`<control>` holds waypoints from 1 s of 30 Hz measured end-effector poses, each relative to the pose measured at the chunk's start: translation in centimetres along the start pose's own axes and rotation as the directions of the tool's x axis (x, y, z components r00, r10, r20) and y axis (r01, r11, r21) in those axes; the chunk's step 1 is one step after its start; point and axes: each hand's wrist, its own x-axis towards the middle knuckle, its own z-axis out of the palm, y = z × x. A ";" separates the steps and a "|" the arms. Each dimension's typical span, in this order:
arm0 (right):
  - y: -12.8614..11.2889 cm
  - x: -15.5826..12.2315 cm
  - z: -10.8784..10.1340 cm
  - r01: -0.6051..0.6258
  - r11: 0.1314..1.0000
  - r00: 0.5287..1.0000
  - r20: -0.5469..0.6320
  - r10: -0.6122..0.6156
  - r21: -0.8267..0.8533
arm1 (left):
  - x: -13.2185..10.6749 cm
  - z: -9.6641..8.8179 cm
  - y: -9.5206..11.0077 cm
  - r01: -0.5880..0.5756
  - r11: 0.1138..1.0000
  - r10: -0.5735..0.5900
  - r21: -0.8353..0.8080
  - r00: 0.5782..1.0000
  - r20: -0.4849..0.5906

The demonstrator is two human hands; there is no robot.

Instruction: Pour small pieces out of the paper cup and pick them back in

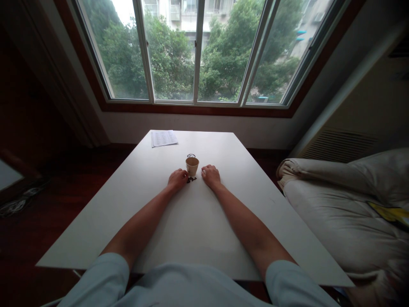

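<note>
A light brown paper cup (192, 167) stands upright on the white table, its mouth facing up. Just in front of its base lies a small loose group of dark pieces (191, 180), too small for me to name. My left hand (178, 178) rests to the left of the cup, its fingers curled together by the dark pieces; what its fingertips hold, if anything, is hidden. On the cup's other side, my right hand (211, 175) lies on the tabletop with loosely bent fingers and nothing visible in it. Behind the cup, a thin dark-rimmed round thing (191, 155) is partly covered.
Printed paper sheets (164, 138) lie at the far left corner of the white table (198, 230). A wide window (194, 104) is beyond it. To the right stands a pale padded sofa (332, 204); coiled cables (22, 202) lie at the left.
</note>
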 end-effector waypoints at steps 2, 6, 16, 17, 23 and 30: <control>0.0 0.0 0.0 -0.017 1.000 1.000 -0.001 0.017 -0.006 | 0.0 -0.1 0.0 0.001 1.000 -0.001 0.002 1.000 0.001; 0.1 0.2 0.3 -0.050 0.999 0.999 -0.018 0.050 -0.005 | 0.0 -0.2 0.2 0.013 1.000 -0.013 0.009 1.000 0.006; 0.6 0.6 1.5 0.048 0.997 0.999 -0.011 -0.047 0.065 | -0.2 -0.6 0.8 0.047 0.999 -0.047 0.011 0.999 0.012; 0.6 0.7 1.6 0.077 0.995 0.997 0.009 -0.077 0.065 | -0.2 -0.6 0.9 0.048 0.999 -0.048 0.013 0.999 0.011; 0.5 1.1 1.9 0.171 0.984 0.977 0.118 -0.177 0.059 | -0.2 -0.3 0.7 0.015 1.000 -0.016 0.025 1.000 0.012; 0.2 1.2 1.3 0.243 0.967 0.959 0.129 -0.251 0.076 | -0.1 -0.1 0.6 0.014 1.000 -0.015 0.028 1.000 0.014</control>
